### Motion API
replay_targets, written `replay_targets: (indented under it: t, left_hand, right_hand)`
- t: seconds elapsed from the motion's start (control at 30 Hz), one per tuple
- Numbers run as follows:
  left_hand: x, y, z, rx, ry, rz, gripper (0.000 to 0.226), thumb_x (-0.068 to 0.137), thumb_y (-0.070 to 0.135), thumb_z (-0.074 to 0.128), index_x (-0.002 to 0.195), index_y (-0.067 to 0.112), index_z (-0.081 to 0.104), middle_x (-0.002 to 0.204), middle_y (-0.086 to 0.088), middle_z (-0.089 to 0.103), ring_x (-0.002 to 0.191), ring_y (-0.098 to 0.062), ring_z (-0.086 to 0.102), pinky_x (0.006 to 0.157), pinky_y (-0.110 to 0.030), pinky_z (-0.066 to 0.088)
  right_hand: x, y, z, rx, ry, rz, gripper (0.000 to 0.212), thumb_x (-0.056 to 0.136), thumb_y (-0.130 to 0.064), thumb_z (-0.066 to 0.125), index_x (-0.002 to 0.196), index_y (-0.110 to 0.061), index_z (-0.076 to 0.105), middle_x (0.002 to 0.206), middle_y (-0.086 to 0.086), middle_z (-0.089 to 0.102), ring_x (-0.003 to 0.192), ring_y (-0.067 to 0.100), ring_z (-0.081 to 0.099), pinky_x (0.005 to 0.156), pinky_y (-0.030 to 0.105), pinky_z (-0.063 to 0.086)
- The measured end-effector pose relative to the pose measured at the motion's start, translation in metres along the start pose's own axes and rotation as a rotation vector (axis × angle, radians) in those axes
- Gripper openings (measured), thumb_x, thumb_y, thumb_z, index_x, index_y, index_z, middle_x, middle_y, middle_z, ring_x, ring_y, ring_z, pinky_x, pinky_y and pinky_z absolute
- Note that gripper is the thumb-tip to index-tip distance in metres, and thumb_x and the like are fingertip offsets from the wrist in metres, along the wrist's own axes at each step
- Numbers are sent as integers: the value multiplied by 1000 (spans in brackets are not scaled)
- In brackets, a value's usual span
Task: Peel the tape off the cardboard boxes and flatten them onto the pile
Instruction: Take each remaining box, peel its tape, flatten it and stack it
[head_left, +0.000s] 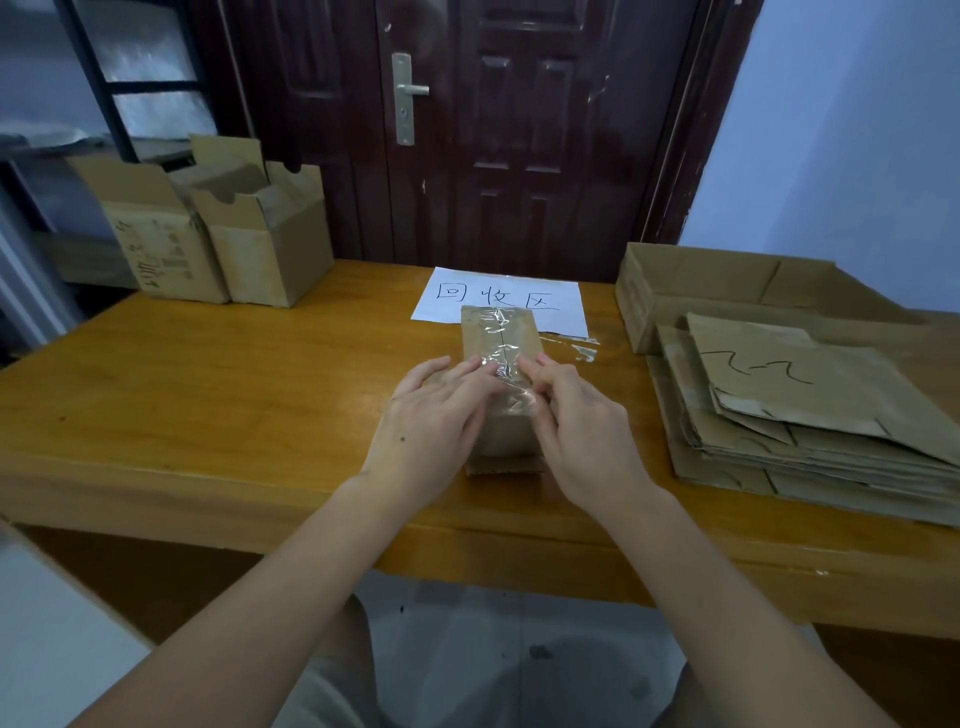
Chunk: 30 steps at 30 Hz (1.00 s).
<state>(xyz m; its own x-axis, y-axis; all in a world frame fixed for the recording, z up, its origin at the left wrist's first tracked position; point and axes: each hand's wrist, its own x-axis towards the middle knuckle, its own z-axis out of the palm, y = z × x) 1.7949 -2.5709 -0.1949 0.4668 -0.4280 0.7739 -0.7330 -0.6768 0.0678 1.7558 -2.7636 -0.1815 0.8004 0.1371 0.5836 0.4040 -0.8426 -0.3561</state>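
clear tape (501, 347) runs wrinkled along the top of the small box (496, 364) at the table's (208, 374) middle, toward its near edge. left hand (426, 421) and right hand (584, 423) rest spread fingertips on it, pinching nothing. picked carelessly, thin film may tear short.

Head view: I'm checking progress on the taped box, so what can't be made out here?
- Near end of the tape on the box: hidden by the fingertips of the left hand and right hand, so whether it is lifted is unclear.
- Box's sides: covered by both hands.
- Pile: cut off by the right edge.
- Open boxes: insides not visible.
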Motion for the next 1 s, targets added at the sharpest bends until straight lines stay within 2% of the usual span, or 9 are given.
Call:
replay_targets:
  t: [0.1,0.17,0.3,0.37,0.47,0.53,0.73,0.87,1.0]
  left_hand:
    - [3,3,-1,5,37,-13,20,99,4,56,111,13,69,119,-7,75,124,-16,65,112,-41,43]
    - [5,5,-2,10,59,-20,20,100,7,52,112,13,68,114,-8,76,119,-16,68,107,-41,46]
    - [7,7,-2,21,92,-14,23,102,13,46,113,13,66,111,-9,77,114,-18,70,95,-43,52]
    - [7,8,-2,11,116,-24,23,102,12,48,114,11,67,108,-9,77,103,-19,74,91,-41,52]
    - [9,7,-1,11,136,-35,24,102,13,50,119,9,67,106,-7,78,83,-19,73,82,-36,52]
    - [9,7,0,6,150,-39,24,103,11,53,122,9,67,105,-4,78,78,-17,70,77,-34,51]
    - [10,9,0,-9,169,-77,27,105,17,48,122,10,68,100,0,78,75,-11,65,65,-31,47]
    - [14,10,-5,-26,128,-93,28,106,24,45,120,12,66,95,2,77,71,-10,69,58,-21,41]
    - [16,10,-12,-48,55,-132,17,106,21,51,119,17,63,91,6,75,63,-8,66,45,-18,39]
  right_hand:
    - [-2,-2,-2,4,-3,-6,33,102,-30,51,134,-22,49,145,3,58,135,14,53,104,33,51]
    - [-2,-4,-4,-21,6,-19,42,99,-27,59,140,-20,51,141,4,61,128,14,59,98,31,53]
    - [2,-7,-4,-55,81,-47,43,102,-36,44,135,-15,60,133,7,67,119,20,67,90,34,60]
    - [3,-9,-3,-57,107,-51,46,103,-39,36,131,-13,61,124,9,71,108,22,72,79,32,62]
    - [6,-11,-5,-73,136,-64,42,104,-37,33,125,-13,61,101,8,76,81,17,74,61,11,48]
    - [9,-12,-7,-83,164,-82,41,105,-37,31,123,-13,59,93,8,76,71,14,72,60,1,33]
    - [11,-10,-4,-100,187,-143,32,107,-32,36,123,-12,55,95,9,75,68,13,71,54,14,48]
    - [10,-11,-6,-128,165,-103,33,108,-34,37,122,-12,58,94,6,74,66,7,67,58,3,35]
    - [8,-17,-8,-140,137,-40,27,99,-26,62,125,-17,58,102,-2,74,73,-5,59,57,-3,31]
